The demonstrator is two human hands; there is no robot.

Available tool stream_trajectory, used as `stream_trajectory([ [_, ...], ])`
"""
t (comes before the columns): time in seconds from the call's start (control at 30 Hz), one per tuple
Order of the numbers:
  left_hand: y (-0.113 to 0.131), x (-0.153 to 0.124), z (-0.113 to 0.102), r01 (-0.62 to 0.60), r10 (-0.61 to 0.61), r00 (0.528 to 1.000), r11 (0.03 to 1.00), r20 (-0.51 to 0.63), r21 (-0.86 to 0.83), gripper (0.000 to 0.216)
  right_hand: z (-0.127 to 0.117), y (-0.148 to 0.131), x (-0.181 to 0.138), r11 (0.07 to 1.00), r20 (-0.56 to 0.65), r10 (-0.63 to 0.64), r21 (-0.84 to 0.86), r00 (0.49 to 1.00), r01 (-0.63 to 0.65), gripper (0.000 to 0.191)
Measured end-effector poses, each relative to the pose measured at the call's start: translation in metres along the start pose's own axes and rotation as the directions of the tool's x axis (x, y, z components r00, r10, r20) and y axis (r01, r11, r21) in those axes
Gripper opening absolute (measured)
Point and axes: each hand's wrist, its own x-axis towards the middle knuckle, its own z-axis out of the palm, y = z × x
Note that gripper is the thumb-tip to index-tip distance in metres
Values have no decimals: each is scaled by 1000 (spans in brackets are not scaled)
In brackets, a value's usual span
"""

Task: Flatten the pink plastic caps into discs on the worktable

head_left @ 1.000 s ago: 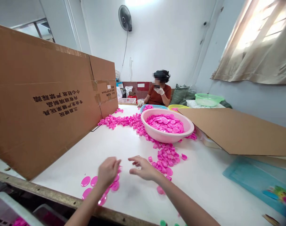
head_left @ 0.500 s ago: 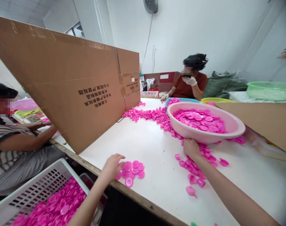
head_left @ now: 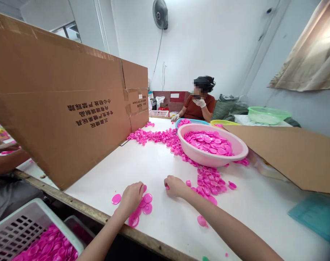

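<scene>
My left hand [head_left: 132,197] is over a loose group of flat round pink plastic discs [head_left: 147,208] near the table's front edge. Its fingers pinch one pink disc [head_left: 145,188], whose edge shows at the fingertips. My right hand [head_left: 176,186] is a short way to the right, closed just above the table. A bit of a small pink plastic piece [head_left: 167,187] peeks out between its fingers; most of it is hidden. Beyond the right wrist lies a heap of small pink plastic cups [head_left: 208,179].
A pale pink basin [head_left: 208,159] full of pink discs stands behind the heap. A tall cardboard box [head_left: 99,90] walls off the left; a cardboard flap [head_left: 287,152] juts in at right. Below the edge sits a white crate [head_left: 42,214]. A gloved co-worker [head_left: 200,107] sits opposite.
My right hand has come from the cups beside the basin toward my left hand, with a small pink piece in it. My left hand has closed on a disc. The view has turned right.
</scene>
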Motion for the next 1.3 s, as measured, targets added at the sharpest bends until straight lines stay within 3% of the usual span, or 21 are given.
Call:
stream_trajectory([
  [0.1, 19, 11, 7, -13, -13, 997, 939, -74, -345, 36, -5, 8, 1, 981, -70, 34, 192, 997, -20, 22],
  [0.2, 40, 28, 26, -17, -9, 999, 863, -48, -506, 34, -7, 19, -2, 915, -138, 125, 400, 983, -60, 28],
  [0.27, 51, 41, 41, -19, 15, 1000, 883, -12, -469, 30, -1, 21, -5, 831, -64, 195, 541, 979, -130, 28],
  [0.37, 63, 55, 60, -11, 34, 997, 959, 75, -284, 26, 16, 20, -8, 655, 88, 251, 718, 964, -236, 22],
  [0.53, 64, 54, 75, -1, 16, 992, 992, 126, -123, 27, 33, 19, -8, 366, 130, 254, 904, 958, -220, 12],
  [0.6, 61, 51, 75, 1, 12, 990, 996, 144, -92, 29, 34, 19, -7, 313, 155, 261, 920, 953, -236, 11],
  [0.77, 64, 69, 67, 15, -10, 976, 1000, 218, -25, 24, 33, 16, -4, 323, 211, 323, 892, 922, -317, 8],
  [0.93, 84, 88, 69, 44, -50, 996, 996, 69, 80, 23, 36, 19, -1, 335, 213, 336, 883, 917, -328, 5],
  [1.17, 83, 80, 81, 30, -31, 1000, 987, 3, 157, 20, 33, 46, 10, 381, 350, 95, 852, 932, -359, 15],
  [1.3, 83, 78, 77, 50, -52, 999, 992, 16, 119, 23, 35, 50, 11, 406, 362, 98, 836, 927, -369, 16],
])
